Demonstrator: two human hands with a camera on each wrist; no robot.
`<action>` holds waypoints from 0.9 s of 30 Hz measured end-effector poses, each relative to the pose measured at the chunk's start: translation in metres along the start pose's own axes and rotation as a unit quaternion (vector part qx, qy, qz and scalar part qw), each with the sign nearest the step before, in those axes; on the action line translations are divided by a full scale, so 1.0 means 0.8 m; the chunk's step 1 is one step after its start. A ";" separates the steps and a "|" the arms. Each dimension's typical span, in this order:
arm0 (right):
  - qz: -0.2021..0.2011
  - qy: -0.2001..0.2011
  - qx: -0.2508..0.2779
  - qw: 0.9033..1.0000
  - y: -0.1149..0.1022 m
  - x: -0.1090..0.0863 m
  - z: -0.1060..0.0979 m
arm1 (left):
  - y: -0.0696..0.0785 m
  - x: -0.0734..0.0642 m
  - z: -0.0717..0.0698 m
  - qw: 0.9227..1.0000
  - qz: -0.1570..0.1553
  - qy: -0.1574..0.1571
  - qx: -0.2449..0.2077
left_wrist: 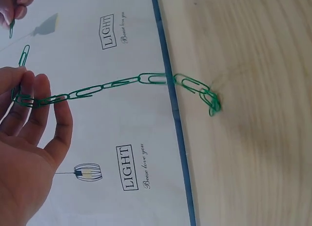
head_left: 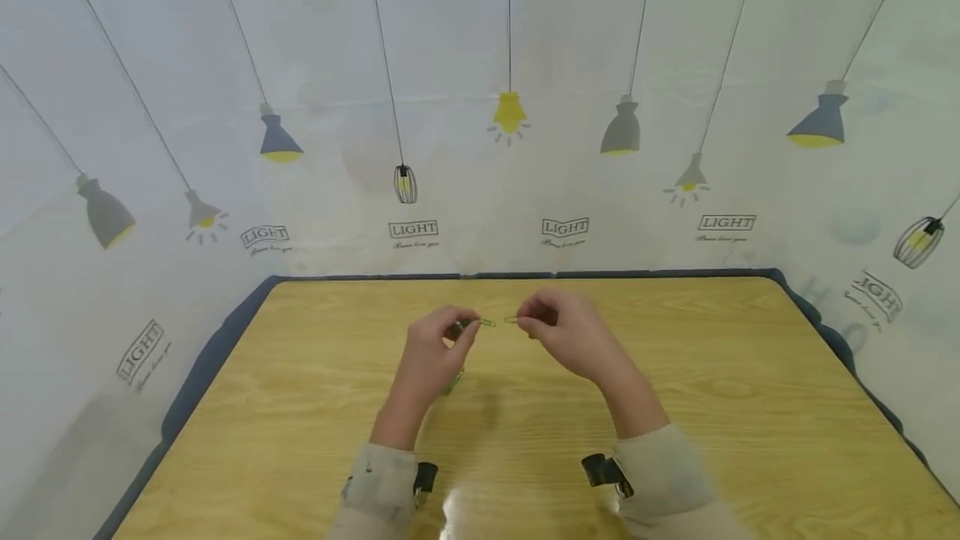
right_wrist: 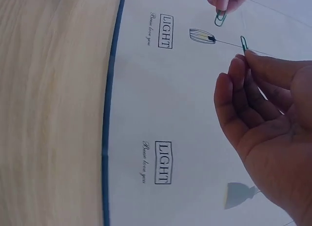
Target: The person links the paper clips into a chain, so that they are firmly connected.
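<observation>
A chain of linked green paper clips point(left_wrist: 114, 83) hangs from my left hand point(head_left: 437, 348), whose thumb and fingers pinch its end clip point(left_wrist: 24, 55). In the left wrist view the chain runs across the fingers and down to a small bunched heap point(left_wrist: 210, 101) on the table. My right hand point(head_left: 567, 330) pinches a single green paper clip point(right_wrist: 243, 42) between thumb and fingertip. The two hands face each other above the table, and a short gap separates the two clip tips. Part of the chain is hidden behind the left hand in the head view.
The wooden table point(head_left: 720, 373) has a dark blue edge point(head_left: 525, 276) along its back. Behind it stands a pale wall covering point(head_left: 480, 182) printed with hanging lamps and lettering. Dark wrist cameras point(head_left: 597, 470) sit at both beige sleeves point(head_left: 667, 469).
</observation>
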State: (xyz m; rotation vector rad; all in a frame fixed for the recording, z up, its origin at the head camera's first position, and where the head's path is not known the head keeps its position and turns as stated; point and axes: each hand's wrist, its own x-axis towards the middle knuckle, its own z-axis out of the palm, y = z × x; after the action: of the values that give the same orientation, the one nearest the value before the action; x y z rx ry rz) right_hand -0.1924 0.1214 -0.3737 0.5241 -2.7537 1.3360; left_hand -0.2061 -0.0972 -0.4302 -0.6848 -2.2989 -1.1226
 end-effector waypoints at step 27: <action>0.050 0.078 0.186 0.978 0.021 -0.005 0.039 | 0.018 0.000 0.008 0.999 0.007 0.030 -0.017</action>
State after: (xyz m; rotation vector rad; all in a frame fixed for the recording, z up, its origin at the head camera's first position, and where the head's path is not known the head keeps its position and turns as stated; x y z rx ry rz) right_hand -0.1904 0.1080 -0.4068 0.2800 -2.4433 1.8437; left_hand -0.1982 -0.0841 -0.4255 -0.6700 -2.2259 -1.1637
